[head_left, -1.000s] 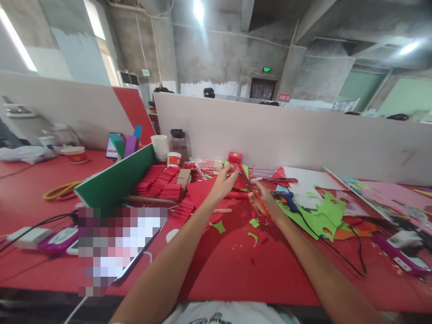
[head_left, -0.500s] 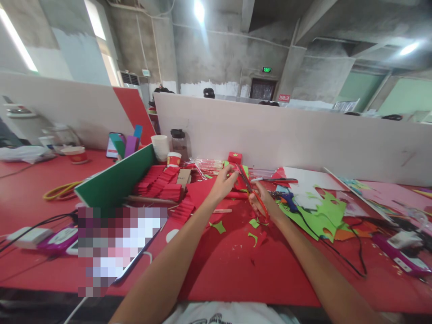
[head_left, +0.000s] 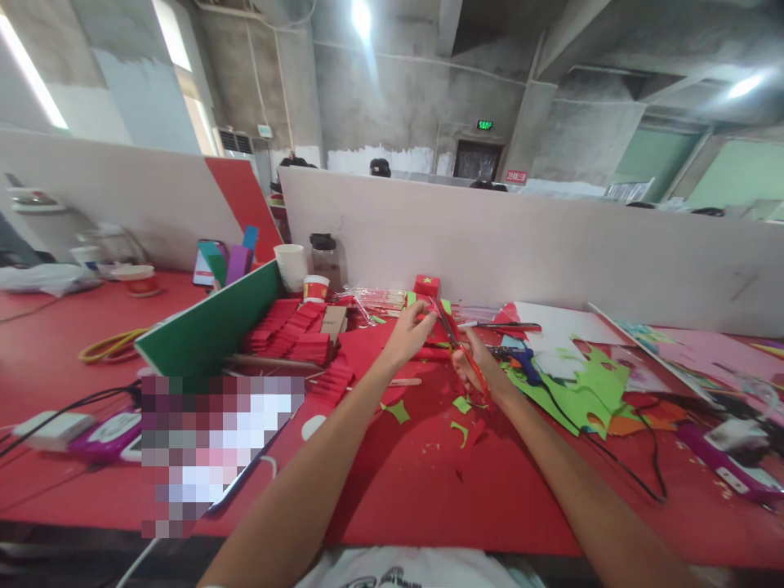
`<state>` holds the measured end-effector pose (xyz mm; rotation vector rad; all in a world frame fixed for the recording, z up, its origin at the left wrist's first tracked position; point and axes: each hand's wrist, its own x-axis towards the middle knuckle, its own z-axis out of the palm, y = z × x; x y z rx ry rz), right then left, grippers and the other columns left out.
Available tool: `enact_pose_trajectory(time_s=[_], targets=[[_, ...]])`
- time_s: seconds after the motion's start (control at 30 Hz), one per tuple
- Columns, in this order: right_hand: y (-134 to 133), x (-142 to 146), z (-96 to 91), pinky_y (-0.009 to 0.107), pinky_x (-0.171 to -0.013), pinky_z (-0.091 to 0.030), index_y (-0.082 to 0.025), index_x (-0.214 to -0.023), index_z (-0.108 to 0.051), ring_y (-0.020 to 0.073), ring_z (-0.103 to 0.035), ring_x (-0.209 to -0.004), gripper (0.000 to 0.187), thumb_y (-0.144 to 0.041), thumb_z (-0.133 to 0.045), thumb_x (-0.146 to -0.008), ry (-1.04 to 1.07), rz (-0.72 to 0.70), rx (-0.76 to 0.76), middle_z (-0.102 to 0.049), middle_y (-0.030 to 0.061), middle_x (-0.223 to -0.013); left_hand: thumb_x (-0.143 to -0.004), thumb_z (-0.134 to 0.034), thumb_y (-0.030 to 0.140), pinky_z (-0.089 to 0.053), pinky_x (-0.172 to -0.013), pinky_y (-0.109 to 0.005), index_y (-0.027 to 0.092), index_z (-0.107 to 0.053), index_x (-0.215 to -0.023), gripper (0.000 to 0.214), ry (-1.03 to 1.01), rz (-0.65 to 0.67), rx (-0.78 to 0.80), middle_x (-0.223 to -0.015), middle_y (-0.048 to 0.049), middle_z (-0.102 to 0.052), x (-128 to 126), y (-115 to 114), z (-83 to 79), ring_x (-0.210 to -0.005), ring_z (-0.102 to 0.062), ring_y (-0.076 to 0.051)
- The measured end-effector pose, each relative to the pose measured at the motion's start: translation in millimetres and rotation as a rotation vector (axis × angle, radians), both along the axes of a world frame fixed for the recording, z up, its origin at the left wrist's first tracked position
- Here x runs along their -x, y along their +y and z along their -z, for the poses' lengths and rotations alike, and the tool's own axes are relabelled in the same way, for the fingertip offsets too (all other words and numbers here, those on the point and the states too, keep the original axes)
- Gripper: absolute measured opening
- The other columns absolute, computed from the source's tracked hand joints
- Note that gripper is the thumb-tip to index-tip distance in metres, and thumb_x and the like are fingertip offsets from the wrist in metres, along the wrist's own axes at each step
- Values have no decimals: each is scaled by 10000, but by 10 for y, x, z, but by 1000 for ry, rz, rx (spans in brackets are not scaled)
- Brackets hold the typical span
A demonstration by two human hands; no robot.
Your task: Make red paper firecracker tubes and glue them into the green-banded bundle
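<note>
My right hand (head_left: 476, 365) grips orange-handled scissors (head_left: 458, 347), blades pointing up and away. My left hand (head_left: 409, 333) pinches a small green and red paper piece (head_left: 438, 318) at the blades. Both hands hover over the red table (head_left: 392, 482), near the white partition. Green paper scraps (head_left: 458, 406) lie below the hands.
Stacks of folded red paper (head_left: 292, 333) and a green board (head_left: 208, 331) sit at the left. Cups (head_left: 291, 267) and a dark bottle (head_left: 324, 260) stand by the partition. A green cut sheet (head_left: 581, 384), a glue gun (head_left: 520, 357) and black cables (head_left: 637, 474) lie at the right. A pixelated patch covers the lower left.
The hands stay in nearly the same place; the left hand's fingers shifted slightly on the paper piece as the scissors work at it.
</note>
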<state>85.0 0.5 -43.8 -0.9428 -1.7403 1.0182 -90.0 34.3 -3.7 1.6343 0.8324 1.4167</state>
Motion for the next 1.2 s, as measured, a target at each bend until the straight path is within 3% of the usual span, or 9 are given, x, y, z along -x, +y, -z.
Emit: enact_pose_trajectory(time_s=[0.23, 0.57, 0.93, 1.2], targets=[[-50, 28, -73, 191, -335, -325, -246, -1162, -402, 56, -360, -369, 591, -657, -622, -799, 27, -8, 4, -483, -70, -676, -854, -529, 280, -376, -512, -197, 196, -452, -757, 149, 1, 8, 6, -582, 58, -505, 1, 15, 12, -514, -505, -86], [68, 10, 56, 195, -327, -291, -248, -1179, -416, 60, -350, -351, 571, -600, -659, -800, 58, 2, -2, -469, -87, -633, -852, -526, 295, -372, -518, -199, 194, -462, -764, 148, 2, 1, 2, -581, 59, -504, -3, 24, 21, -515, -494, -85], [43, 32, 56, 179, -290, -336, -273, -1201, -379, 59, -337, -338, 638, -681, -621, -775, 116, -19, 63, -431, -111, -628, -823, -550, 286, -404, -531, -200, 186, -508, -761, 125, -14, 42, 8, -605, 55, -501, 5, 35, 9, -538, -497, -88], [4, 37, 1, 185, -286, -341, -270, -1182, -390, 60, -338, -331, 628, -696, -618, -781, 127, -43, 36, -449, -99, -623, -877, -508, 380, -400, -489, -205, 178, -537, -722, 256, 8, 47, 2, -625, 24, -527, 8, 61, 12, -549, -509, -105]])
